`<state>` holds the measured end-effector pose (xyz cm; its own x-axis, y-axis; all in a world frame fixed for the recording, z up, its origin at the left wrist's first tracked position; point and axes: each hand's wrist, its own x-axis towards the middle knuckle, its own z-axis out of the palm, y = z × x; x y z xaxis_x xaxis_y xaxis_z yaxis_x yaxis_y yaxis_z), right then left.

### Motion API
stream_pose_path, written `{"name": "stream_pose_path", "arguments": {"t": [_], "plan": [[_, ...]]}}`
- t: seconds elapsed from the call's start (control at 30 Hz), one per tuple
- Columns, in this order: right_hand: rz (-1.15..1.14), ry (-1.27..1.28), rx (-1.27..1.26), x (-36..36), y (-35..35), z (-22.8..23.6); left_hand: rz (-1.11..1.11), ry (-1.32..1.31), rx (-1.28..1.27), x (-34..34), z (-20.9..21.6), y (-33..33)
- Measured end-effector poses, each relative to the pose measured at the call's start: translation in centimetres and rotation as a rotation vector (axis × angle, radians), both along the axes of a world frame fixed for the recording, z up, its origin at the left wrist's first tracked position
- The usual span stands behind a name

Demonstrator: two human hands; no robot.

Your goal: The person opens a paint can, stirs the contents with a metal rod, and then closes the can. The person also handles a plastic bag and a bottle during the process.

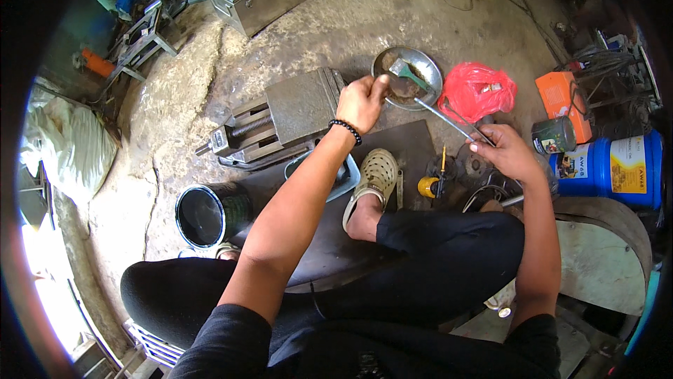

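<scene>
My right hand (508,153) is closed round a slim metal rod (449,119), whose far end reaches toward the rim of a metal bowl (433,64). Just left of that bowl, my left hand (361,104) has its fingers pinched together; whatever is between them is too small to make out. Dark residue coats the inside of the bowl, and a brush with a green handle (412,75) lies in it. A red plastic bag (478,90) sits beside the bowl. Left of my left hand rests a heavy machine vise (298,109) with a threaded screw.
A blue-grey tray (345,181) lies by my shoe (378,172). Left of it stands a dark open can (203,216). Blue buckets (596,169), a small can (554,135) and an orange box (563,104) are at the right. A metal chest (263,1) stands at the back.
</scene>
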<state>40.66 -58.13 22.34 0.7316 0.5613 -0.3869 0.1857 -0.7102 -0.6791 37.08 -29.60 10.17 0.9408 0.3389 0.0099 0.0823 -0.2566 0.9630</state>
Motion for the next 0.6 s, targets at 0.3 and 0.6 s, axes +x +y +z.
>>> {"name": "stream_pose_path", "arguments": {"t": [0.3,0.6], "plan": [[-0.404,-0.308,0.286,2.6,7.4,0.7,-0.542,0.153,-0.622,-3.2,2.3,-5.5],[-0.802,-0.437,0.340,-1.5,10.3,-4.5,-0.173,0.121,-0.665,-6.6,3.4,-8.6]]}}
